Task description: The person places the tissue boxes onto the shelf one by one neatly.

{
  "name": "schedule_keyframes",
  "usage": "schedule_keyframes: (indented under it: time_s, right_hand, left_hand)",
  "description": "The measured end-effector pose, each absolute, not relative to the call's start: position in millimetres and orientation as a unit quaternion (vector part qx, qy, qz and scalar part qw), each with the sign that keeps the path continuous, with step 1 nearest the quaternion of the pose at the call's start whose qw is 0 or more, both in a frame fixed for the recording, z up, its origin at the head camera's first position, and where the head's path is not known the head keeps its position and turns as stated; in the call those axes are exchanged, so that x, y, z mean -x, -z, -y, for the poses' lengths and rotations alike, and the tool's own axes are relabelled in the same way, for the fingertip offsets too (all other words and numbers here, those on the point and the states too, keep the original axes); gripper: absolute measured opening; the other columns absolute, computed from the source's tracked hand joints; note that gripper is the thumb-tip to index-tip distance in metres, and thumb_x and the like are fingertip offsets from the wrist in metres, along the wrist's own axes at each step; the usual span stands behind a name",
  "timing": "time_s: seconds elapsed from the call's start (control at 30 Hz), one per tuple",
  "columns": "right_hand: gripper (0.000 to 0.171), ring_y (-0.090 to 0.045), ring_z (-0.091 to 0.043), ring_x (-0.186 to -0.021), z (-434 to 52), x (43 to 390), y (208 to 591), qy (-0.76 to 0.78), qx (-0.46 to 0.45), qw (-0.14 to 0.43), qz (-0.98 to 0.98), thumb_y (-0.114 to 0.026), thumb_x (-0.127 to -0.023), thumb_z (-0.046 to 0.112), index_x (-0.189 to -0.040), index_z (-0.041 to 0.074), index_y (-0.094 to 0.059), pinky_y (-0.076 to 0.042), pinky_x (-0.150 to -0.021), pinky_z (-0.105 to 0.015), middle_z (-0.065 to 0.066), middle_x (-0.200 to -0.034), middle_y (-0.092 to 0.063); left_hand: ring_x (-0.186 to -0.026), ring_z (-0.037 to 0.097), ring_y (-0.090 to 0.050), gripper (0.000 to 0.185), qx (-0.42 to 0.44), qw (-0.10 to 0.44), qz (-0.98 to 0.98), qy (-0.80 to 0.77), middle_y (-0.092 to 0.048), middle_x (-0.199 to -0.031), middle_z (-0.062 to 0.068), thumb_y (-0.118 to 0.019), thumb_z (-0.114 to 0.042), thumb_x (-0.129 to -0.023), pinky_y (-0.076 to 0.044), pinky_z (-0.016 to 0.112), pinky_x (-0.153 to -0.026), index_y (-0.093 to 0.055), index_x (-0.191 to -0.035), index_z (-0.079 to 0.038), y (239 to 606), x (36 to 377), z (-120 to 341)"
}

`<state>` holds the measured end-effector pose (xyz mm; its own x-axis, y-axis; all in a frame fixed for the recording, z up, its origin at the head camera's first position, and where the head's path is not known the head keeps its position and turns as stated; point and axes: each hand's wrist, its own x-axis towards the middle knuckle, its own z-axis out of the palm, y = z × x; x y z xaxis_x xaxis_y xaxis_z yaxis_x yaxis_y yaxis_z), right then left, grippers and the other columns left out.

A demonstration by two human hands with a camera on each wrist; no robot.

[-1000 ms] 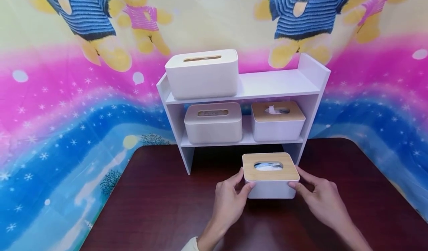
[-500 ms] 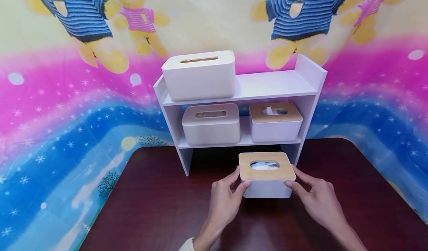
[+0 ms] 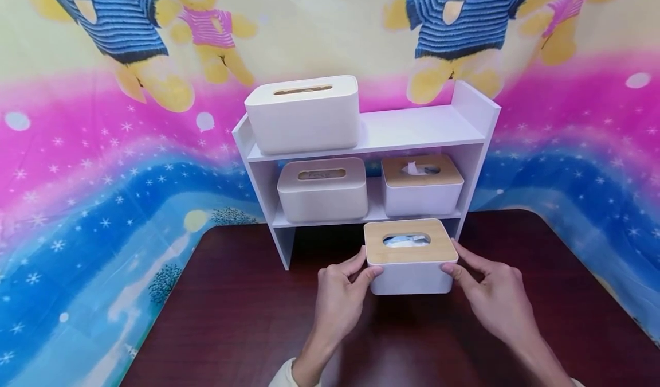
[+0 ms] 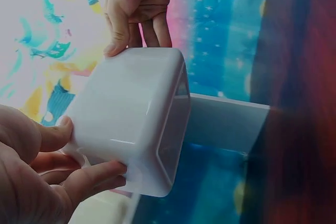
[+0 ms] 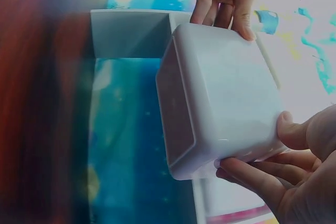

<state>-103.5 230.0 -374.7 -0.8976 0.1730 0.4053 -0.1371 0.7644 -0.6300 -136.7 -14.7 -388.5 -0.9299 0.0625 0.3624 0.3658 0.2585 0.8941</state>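
Observation:
Between my two hands is a white tissue box [image 3: 411, 278] with a light wooden lid, and tissue shows through its oval slot. My left hand [image 3: 340, 295] grips its left side, thumb on the front face. On the right side my right hand [image 3: 497, 301] holds it the same way. Both wrist views show the box [image 4: 118, 103] raised off the table, its underside partly in sight. It hangs in front of the white shelf [image 3: 423, 126], just below the middle board. A similar wooden-lidded tissue box [image 3: 421, 200] stands on that board at the right.
A large cream tissue box [image 3: 304, 120] sits on the shelf's top board at the left. Below it, a beige tissue box [image 3: 322, 198] rests on the middle board. The dark red table [image 3: 232, 318] lies under the shelf; a printed cloth [image 3: 103, 203] hangs behind.
Both hands have lifted the tissue box a little higher toward the shelf. The whole view has drifted slightly, and the grip looks the same.

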Motion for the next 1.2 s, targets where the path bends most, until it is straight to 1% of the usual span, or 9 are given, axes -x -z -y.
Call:
schedule_keyframes:
  time_s: [0.4, 0.57, 0.63, 0.73, 0.83, 0.97, 1.03, 1.13, 1.2]
  right_hand:
    - [0.055, -0.028, -0.013, -0.040, -228, 97, 336, -0.337, -0.006, 0.272, 0.901, -0.082, -0.097, 0.028, -0.148, 0.018, -0.064, -0.024, -0.037, -0.026, 0.003, -0.052, -0.053]
    - [0.055, -0.030, -0.015, -0.041, -230, 95, 315, -0.322, -0.005, 0.290, 0.901, -0.081, -0.098, 0.030, -0.149, 0.023, -0.063, -0.025, -0.039, -0.027, -0.003, -0.057, -0.059]
    - [0.054, -0.034, -0.016, -0.043, -231, 95, 308, -0.323, -0.006, 0.297, 0.898, -0.080, -0.098, 0.030, -0.149, 0.025, -0.063, -0.025, -0.040, -0.028, -0.012, -0.067, -0.070]
    - [0.054, -0.057, -0.015, -0.055, -232, 95, 296, -0.331, -0.010, 0.310, 0.892, -0.081, -0.098, 0.029, -0.148, 0.024, -0.063, -0.030, -0.042, -0.026, -0.025, -0.103, -0.081]
    - [0.053, -0.067, 0.010, -0.070, -234, 97, 284, -0.336, -0.018, 0.320, 0.886, -0.081, -0.098, 0.026, -0.148, 0.023, -0.063, -0.035, -0.043, -0.024, -0.030, -0.121, -0.076]
    - [0.053, -0.050, 0.037, -0.076, -235, 100, 269, -0.339, -0.023, 0.323, 0.884, -0.079, -0.099, 0.026, -0.149, 0.022, -0.061, -0.039, -0.047, -0.015, -0.031, -0.123, -0.074]
    - [0.053, -0.050, 0.038, -0.076, -235, 102, 262, -0.336, -0.022, 0.326, 0.883, -0.078, -0.100, 0.025, -0.150, 0.022, -0.061, -0.041, -0.052, -0.009, -0.032, -0.123, -0.074]
    - [0.054, -0.066, 0.025, -0.077, -235, 105, 252, -0.326, -0.014, 0.330, 0.886, -0.077, -0.101, 0.026, -0.152, 0.024, -0.059, -0.041, -0.061, 0.000, -0.031, -0.128, -0.072]
    - [0.056, -0.067, 0.025, -0.083, -234, 107, 247, -0.324, -0.019, 0.343, 0.881, -0.079, -0.099, 0.024, -0.151, 0.023, -0.059, -0.040, -0.066, 0.005, -0.031, -0.126, -0.073]
  left_hand:
    - [-0.126, 0.011, -0.068, 0.050, 0.165, 0.145, 0.782, 0.583, -0.069, -0.139, 0.008, -0.084, -0.024, -0.094, -0.061, 0.032, -0.098, -0.067, -0.139, -0.010, 344, 133, 21]
    - [-0.110, 0.005, -0.075, 0.052, 0.170, 0.147, 0.797, 0.561, -0.068, -0.141, 0.004, -0.082, -0.029, -0.096, -0.062, 0.022, -0.087, -0.065, -0.143, -0.015, 322, 132, 21]
    - [-0.109, 0.004, -0.075, 0.052, 0.173, 0.154, 0.802, 0.551, -0.068, -0.141, 0.004, -0.082, -0.030, -0.096, -0.062, 0.021, -0.085, -0.064, -0.143, -0.015, 314, 132, 21]
    - [-0.119, 0.005, -0.071, 0.052, 0.182, 0.166, 0.806, 0.538, -0.067, -0.142, 0.005, -0.081, -0.031, -0.097, -0.062, 0.024, -0.090, -0.064, -0.143, -0.015, 302, 134, 21]
    - [-0.126, 0.004, -0.067, 0.051, 0.194, 0.184, 0.807, 0.527, -0.067, -0.141, 0.006, -0.081, -0.031, -0.097, -0.062, 0.025, -0.093, -0.065, -0.142, -0.014, 290, 137, 20]
    - [-0.115, 0.005, -0.073, 0.051, 0.211, 0.202, 0.808, 0.512, -0.069, -0.140, 0.007, -0.081, -0.032, -0.097, -0.058, 0.018, -0.075, -0.065, -0.142, -0.014, 272, 141, 19]
    - [-0.108, 0.007, -0.076, 0.051, 0.217, 0.211, 0.808, 0.505, -0.071, -0.137, 0.008, -0.081, -0.033, -0.098, -0.054, 0.018, -0.068, -0.065, -0.142, -0.014, 264, 143, 19]
    - [-0.102, 0.007, -0.076, 0.050, 0.225, 0.220, 0.807, 0.500, -0.075, -0.133, 0.008, -0.081, -0.032, -0.097, -0.053, 0.018, -0.067, -0.066, -0.142, -0.014, 254, 147, 18]
    - [-0.087, 0.008, -0.075, 0.051, 0.229, 0.226, 0.805, 0.498, -0.081, -0.122, 0.008, -0.082, -0.031, -0.097, -0.052, 0.020, -0.062, -0.067, -0.142, -0.014, 249, 148, 18]
